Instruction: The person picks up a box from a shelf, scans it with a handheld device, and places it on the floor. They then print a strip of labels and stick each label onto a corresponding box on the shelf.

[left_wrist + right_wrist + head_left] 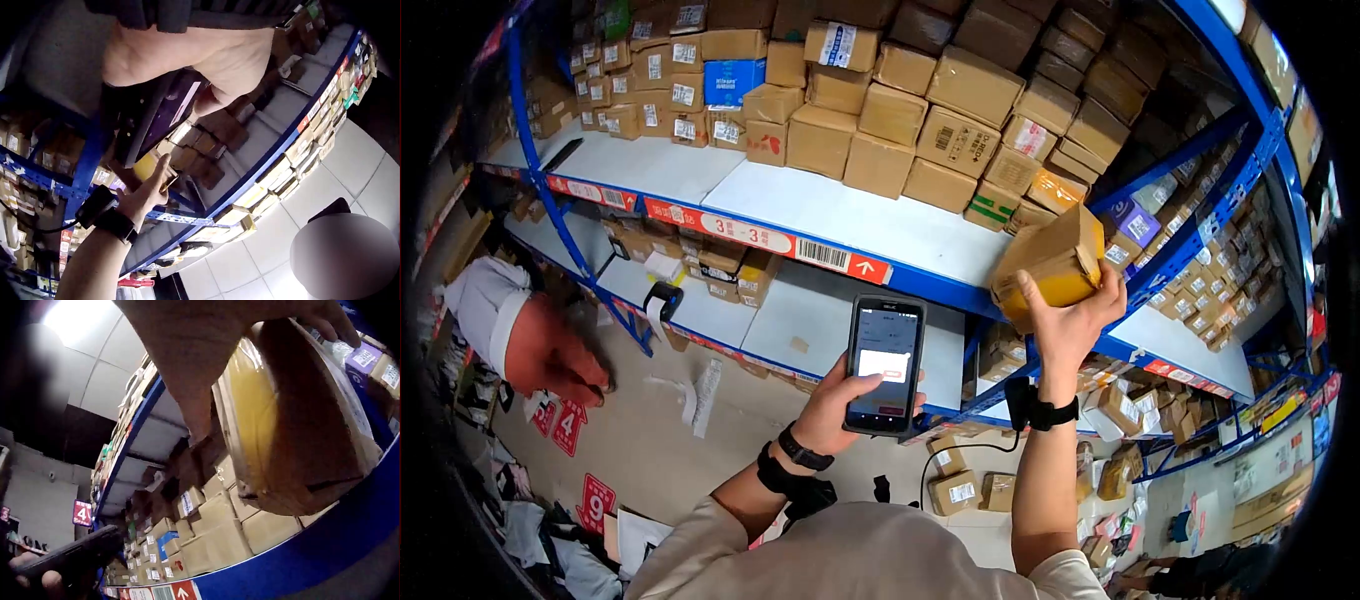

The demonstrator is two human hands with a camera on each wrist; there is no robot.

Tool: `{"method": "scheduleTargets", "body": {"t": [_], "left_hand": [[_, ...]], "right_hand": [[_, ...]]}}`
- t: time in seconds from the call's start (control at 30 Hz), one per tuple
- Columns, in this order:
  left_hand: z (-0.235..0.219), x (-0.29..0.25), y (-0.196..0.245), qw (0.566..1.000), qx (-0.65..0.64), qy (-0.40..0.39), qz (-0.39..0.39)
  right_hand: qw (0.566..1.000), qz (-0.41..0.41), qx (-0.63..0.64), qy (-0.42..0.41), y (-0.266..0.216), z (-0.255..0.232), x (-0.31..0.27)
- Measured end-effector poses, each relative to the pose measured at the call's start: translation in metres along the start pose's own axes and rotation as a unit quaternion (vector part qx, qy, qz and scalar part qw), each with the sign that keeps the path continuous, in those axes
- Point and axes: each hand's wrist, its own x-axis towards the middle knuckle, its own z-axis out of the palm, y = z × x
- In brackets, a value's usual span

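Observation:
My left hand (832, 405) grips a black handheld phone (884, 365) with a lit screen. The thumb lies over a white pop-up box on that screen. My right hand (1072, 318) holds a brown cardboard box (1048, 262) with yellow tape, thumb on one side and fingers on the other. This box is tilted at the front edge of the white shelf (820, 205), by the blue upright. In the right wrist view, the yellow tape (253, 403) runs along one side of the box, and the phone (72, 550) shows edge-on at lower left.
Stacked cardboard parcels (850, 140) line the back of the shelf. A blue metal upright (1215, 215) stands to the right, with more labelled parcels behind it. Another person (530, 325) bends at the left. Parcels (955, 492) lie on the floor, near a black cable (924, 470).

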Motion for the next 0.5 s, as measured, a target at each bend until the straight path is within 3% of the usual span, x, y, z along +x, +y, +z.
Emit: {"method": "scheduleTargets", "body": {"t": [0.13,0.23,0.27,0.33,0.4,0.47,0.5], "left_hand": [[0.006,0.003,0.001,0.999,0.028,0.047,-0.005],[0.003,0.002,0.004,1.0,-0.017,0.009,0.005],[-0.001,0.004,0.006,1.0,-0.017,0.006,0.008],[-0.009,0.006,0.006,0.999,-0.01,-0.041,0.023],[-0.009,0.005,0.009,1.0,-0.005,-0.025,0.014],[-0.014,0.006,0.01,0.999,-0.014,-0.049,0.01],[-0.012,0.004,0.01,1.0,-0.016,-0.021,0.006]], "right_hand": [[0.997,0.061,-0.015,0.039,0.025,0.008,0.006],[0.991,0.1,0.086,-0.002,0.042,0.0,0.01],[0.997,-0.01,0.073,0.0,0.044,-0.004,0.008],[0.991,-0.1,0.088,-0.011,0.034,-0.016,0.001],[0.992,-0.113,0.054,-0.021,0.03,-0.015,-0.01],[0.982,0.052,0.183,-0.011,0.037,0.005,-0.027],[0.972,0.086,0.219,-0.02,0.037,0.009,-0.033]]}}
